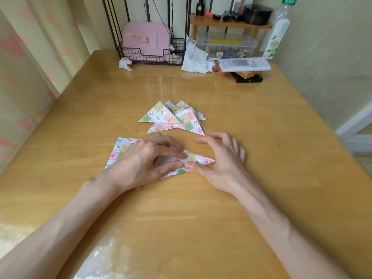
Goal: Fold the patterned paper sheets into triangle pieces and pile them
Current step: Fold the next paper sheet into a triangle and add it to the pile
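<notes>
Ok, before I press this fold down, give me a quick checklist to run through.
1. Sheet held steady: ok, the left hand and the thumb of the right hand are on the patterned sheet.
2. Edges lined up: cannot tell, the hands cover them.
3. Fold flat: not ok, white underside shows between the left fingers.
4. Room on the table: ok, bare wood nearby.
5. Pile of triangles tidy: not ok, pieces fan out.
</notes>
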